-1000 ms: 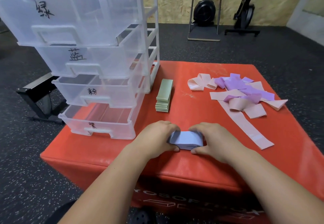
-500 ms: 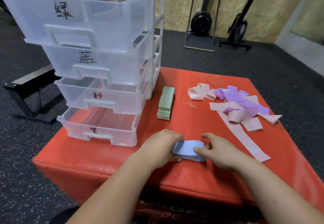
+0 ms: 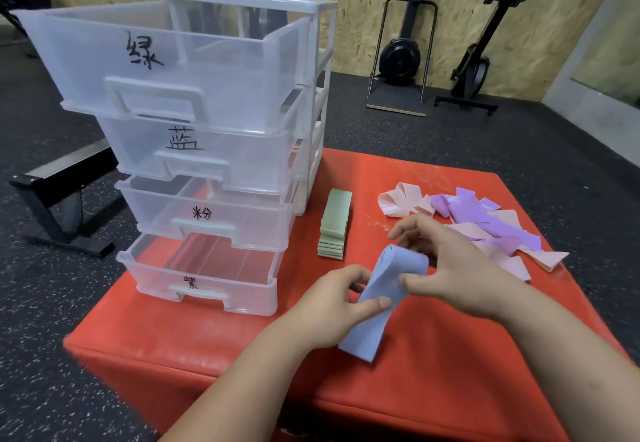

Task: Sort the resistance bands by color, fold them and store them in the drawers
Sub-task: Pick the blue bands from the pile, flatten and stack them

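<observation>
Both hands hold a light blue band [image 3: 384, 298] lifted off the red box [image 3: 207, 344]. My left hand [image 3: 332, 306] pinches its lower half between thumb and fingers. My right hand [image 3: 446, 268] grips its upper folded end. A neat stack of folded green bands [image 3: 335, 223] lies beside the clear four-drawer unit [image 3: 207, 151], whose labelled drawers are all pulled out. A loose heap of pink and purple bands [image 3: 485, 227] lies at the right, partly behind my right hand.
The drawer unit stands on the left part of the red box, its lowest drawer [image 3: 207, 279] reaching toward the front edge. A black bench [image 3: 59, 199] stands on the floor at left. Exercise machines [image 3: 401, 54] line the wooden back wall.
The blue band was folded flat on the box between both hands; now it is lifted and opened out longer, with my right hand raised and the left lower. The camera tilted up.
</observation>
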The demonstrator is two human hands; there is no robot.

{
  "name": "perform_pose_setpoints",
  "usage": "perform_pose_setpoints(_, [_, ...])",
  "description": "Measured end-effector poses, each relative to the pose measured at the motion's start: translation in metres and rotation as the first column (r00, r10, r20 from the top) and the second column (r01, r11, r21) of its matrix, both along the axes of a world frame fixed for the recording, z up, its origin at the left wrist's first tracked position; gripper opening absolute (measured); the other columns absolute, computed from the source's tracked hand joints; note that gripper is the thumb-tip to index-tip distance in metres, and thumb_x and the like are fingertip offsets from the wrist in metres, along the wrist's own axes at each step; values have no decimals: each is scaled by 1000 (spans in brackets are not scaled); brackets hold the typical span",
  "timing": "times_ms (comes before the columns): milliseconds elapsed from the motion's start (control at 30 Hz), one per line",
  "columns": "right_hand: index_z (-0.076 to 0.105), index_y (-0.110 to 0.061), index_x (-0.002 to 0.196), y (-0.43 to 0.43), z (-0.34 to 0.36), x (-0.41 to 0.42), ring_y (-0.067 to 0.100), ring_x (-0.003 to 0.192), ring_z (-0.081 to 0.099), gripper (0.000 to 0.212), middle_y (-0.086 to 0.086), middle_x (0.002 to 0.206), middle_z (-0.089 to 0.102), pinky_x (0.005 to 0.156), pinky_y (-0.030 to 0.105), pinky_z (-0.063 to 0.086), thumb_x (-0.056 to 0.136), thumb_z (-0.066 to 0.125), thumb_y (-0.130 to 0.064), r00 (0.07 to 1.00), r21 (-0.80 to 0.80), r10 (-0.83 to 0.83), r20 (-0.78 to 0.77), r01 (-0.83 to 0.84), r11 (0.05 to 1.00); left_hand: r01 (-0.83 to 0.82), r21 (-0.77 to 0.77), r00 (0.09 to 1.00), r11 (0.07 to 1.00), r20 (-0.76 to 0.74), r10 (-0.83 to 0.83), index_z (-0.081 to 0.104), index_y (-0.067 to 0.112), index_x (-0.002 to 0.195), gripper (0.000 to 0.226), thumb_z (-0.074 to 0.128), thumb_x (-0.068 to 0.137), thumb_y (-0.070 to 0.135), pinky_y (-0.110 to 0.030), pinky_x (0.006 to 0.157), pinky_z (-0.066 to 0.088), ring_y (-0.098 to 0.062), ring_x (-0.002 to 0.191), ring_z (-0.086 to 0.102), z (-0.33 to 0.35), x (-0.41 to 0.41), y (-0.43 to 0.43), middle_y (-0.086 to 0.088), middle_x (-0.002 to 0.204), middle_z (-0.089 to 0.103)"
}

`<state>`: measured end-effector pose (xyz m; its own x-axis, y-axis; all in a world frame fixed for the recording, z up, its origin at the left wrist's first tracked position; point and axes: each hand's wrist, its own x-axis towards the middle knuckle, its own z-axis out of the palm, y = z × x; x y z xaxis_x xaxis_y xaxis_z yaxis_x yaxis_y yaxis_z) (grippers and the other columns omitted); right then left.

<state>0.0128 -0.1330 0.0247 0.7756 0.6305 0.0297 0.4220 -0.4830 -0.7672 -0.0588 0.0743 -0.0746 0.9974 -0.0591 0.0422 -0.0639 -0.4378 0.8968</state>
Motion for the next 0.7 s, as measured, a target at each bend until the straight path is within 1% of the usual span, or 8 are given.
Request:
perform_pose_setpoints(100, [63,-39,116,2,-2,29,14,99,66,56,-1,117,64,84,34,60,74,74,-4,998,39,-29,-62,32,999,-75,-154,997,985,-40,70,71,26,104,28,82,87,45,-40,91,58,-10,94,72,-5,10,-7,6,103,76])
perform_pose_setpoints(200, [63,-40,114,8,-21,64,18,105,66,52,-1,119,66,88,40,60,74,69,-8,989,48,-62,-136,69,996,-168,-181,984,969,-86,155,72,28,107,29,81,86,47,-43,89,59,-8,82,66,-13,22,-16,6,101,75])
perform_pose_setpoints(333, [63,-38,116,23,-47,112,26,110,69,52,7,125,67,93,45,59,78,68,-3,972,74,-104,-211,123,990,-215,-79,972,973,-116,205,64,35,133,42,74,92,35,-37,92,59,-2,92,71,-16,42,-22,17,112,71])
perform_pose_setpoints(400, [63,-36,119,31,-58,134,29,110,70,54,10,126,67,92,43,59,78,69,-2,963,89,-130,-234,154,984,-228,-41,969,973,-103,223,57,34,143,50,70,96,25,-25,93,57,2,100,69,-16,52,-23,22,118,68])
perform_pose_setpoints(467, [63,-32,122,38,-66,155,31,110,70,54,14,126,66,90,41,60,81,69,4,955,102,-148,-256,179,979,-243,19,968,970,-64,244,51,32,147,54,68,97,19,-9,90,47,5,106,62,-14,60,-24,27,122,61])
perform_pose_setpoints(500, [63,-31,123,40,-71,164,31,107,71,55,16,126,66,87,39,61,82,69,5,953,101,-157,-261,189,977,-251,72,967,965,-25,254,47,32,150,58,67,98,18,-6,91,40,5,112,57,-14,63,-25,26,126,55])
perform_pose_setpoints(600, [62,-26,127,45,-82,185,18,89,70,57,19,121,64,71,27,60,82,69,9,946,100,-149,-289,184,978,-257,256,966,932,106,237,35,28,158,65,63,100,22,-16,106,34,-7,135,45,-19,72,-26,13,148,44])
perform_pose_setpoints(700, [65,-38,122,49,-93,202,17,90,63,59,21,125,63,83,37,60,77,74,-2,953,111,-167,-255,200,973,-281,350,956,893,185,228,37,24,159,61,57,102,23,-27,110,43,-14,139,45,-24,79,-29,6,155,39])
